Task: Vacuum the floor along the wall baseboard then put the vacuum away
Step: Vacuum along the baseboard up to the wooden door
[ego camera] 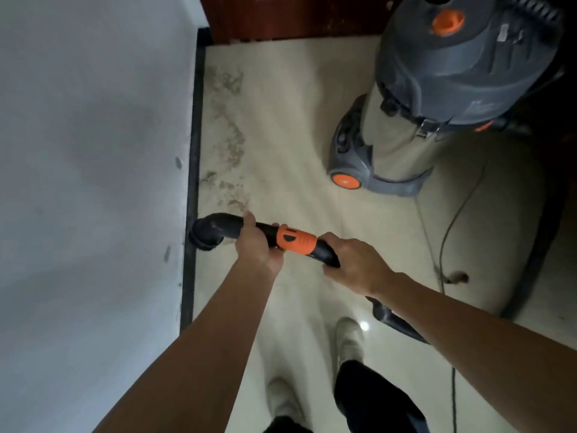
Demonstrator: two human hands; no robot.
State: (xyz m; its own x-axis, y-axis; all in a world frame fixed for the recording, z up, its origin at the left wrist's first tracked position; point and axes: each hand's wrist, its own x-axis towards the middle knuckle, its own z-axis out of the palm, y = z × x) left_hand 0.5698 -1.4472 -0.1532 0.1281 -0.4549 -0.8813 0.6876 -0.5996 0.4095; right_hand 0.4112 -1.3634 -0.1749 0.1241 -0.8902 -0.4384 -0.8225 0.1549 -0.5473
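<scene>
Both hands gripped the black pipe (228, 225) of the vacuum. The left hand (254, 245) curled round it just behind the bend, and the right hand (356, 265) wrapped round it further back, with the orange collar (296, 242) between them. Just left of the left hand, the round brush head (207, 234) sat against the dark baseboard (195, 120) at the foot of the wall (93, 151). Ahead of the hands, patches of dirt (229, 132) lay on the pale floor (296, 120) beside the baseboard. The vacuum (437, 89) stood well ahead and to the right of the right hand, its cord (452, 220) trailing across the floor. The hose (396, 320) ran back from under the right wrist.
</scene>
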